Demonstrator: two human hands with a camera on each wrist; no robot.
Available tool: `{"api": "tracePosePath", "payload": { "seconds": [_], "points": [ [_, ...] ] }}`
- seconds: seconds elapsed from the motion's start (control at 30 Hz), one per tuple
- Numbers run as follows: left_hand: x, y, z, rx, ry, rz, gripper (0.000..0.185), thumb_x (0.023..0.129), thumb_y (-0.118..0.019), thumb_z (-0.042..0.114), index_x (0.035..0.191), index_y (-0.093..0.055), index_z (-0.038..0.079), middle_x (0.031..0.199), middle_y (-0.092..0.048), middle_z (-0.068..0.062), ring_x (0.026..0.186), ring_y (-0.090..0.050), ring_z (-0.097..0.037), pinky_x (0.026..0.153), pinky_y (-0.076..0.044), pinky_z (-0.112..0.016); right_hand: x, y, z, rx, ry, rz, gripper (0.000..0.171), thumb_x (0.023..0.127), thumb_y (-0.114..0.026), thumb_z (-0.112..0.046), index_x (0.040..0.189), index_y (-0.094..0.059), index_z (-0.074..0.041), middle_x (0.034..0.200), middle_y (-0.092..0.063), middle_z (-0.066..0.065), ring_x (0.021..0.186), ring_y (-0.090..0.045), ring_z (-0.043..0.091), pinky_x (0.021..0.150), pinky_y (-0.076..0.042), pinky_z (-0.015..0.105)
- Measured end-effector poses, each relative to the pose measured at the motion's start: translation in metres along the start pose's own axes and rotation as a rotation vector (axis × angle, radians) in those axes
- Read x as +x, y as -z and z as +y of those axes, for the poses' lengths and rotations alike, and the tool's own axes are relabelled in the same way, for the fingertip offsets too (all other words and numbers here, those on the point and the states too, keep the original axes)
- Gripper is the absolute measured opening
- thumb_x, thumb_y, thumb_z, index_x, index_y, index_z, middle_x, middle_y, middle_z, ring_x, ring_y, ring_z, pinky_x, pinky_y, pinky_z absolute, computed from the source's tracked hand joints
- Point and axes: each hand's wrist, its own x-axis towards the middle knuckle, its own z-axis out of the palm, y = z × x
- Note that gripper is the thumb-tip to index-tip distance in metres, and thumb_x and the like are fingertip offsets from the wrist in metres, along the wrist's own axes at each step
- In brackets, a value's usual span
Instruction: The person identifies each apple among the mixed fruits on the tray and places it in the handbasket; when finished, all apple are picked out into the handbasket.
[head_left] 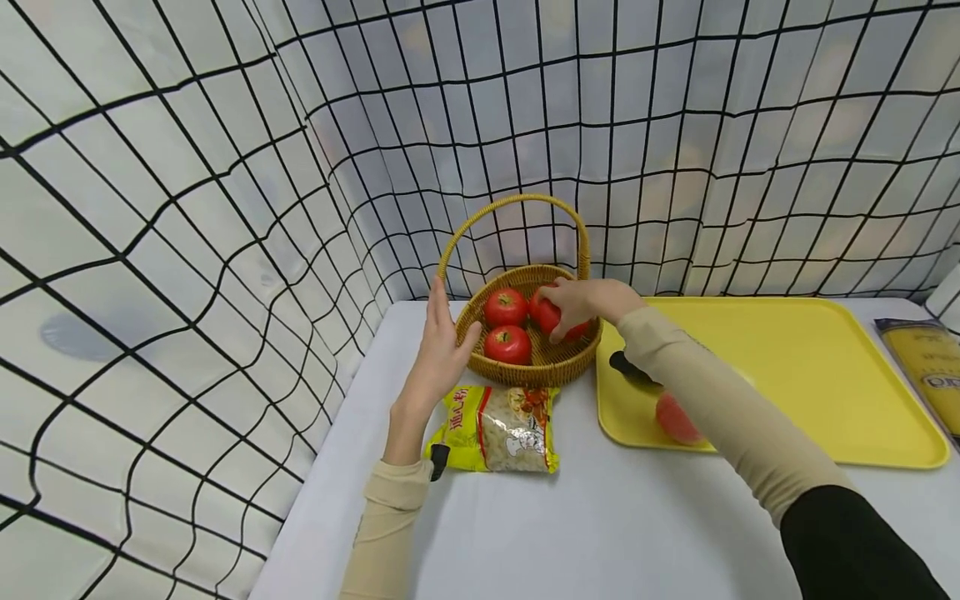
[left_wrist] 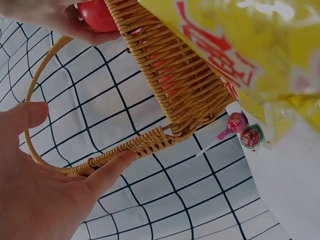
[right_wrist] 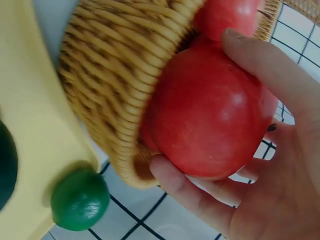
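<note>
A wicker basket (head_left: 573,367) with a tall arched handle holds several red apples (head_left: 507,344). My right hand (head_left: 576,307) reaches over the basket's right side. In the right wrist view its thumb and fingers curl round a large red apple (right_wrist: 210,115) at the basket's rim, with another apple (right_wrist: 227,15) behind it. My left hand (head_left: 442,346) is at the left side of the basket, thumb spread and fingers straight. In the left wrist view the left hand (left_wrist: 45,185) lies against the base of the basket handle (left_wrist: 112,156).
A yellow bag of pasta (head_left: 517,429) lies before the basket. Two lollipops (left_wrist: 251,136) show beside it. On the right, a yellow tray (head_left: 787,358) bears a reddish fruit (head_left: 677,419) and a green lime-like fruit (right_wrist: 80,200). Black netting (head_left: 652,125) stands behind; another packet (head_left: 926,367) lies far right.
</note>
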Motion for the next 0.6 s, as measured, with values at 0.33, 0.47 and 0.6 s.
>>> {"api": "tracePosePath", "payload": {
  "seconds": [0.33,0.47,0.6],
  "points": [
    [0.001,0.003,0.0,0.007,-0.003,0.017,0.09,0.108,-0.048,0.04,0.162,0.023,0.022,0.173,0.019,-0.003,0.163,0.006,-0.027,0.131,-0.014,-0.05,0.041,0.039,-0.005,-0.025,-0.007,0.206,0.086,0.092,-0.073,-0.044,0.16,-0.03,-0.016,0.161,-0.033,0.022,0.141,-0.045,0.043,0.115,-0.041,0.059],
    [0.0,0.001,0.001,0.01,0.005,0.011,0.09,0.108,-0.047,0.041,0.162,0.023,0.023,0.173,0.019,-0.003,0.163,0.004,-0.027,0.131,-0.015,-0.05,0.06,0.033,-0.002,-0.011,-0.01,0.29,0.076,0.092,-0.075,-0.039,0.154,-0.037,-0.015,0.157,-0.037,0.023,0.137,-0.045,0.043,0.112,-0.044,0.058],
    [-0.003,0.001,0.001,0.014,0.016,0.013,0.09,0.108,-0.047,0.042,0.161,0.023,0.024,0.173,0.02,-0.002,0.163,0.005,-0.027,0.131,-0.015,-0.051,0.075,0.021,0.001,-0.017,-0.001,0.344,0.075,0.093,-0.075,-0.038,0.154,-0.038,-0.016,0.156,-0.035,0.023,0.135,-0.047,0.042,0.109,-0.047,0.059]
  ]
}}
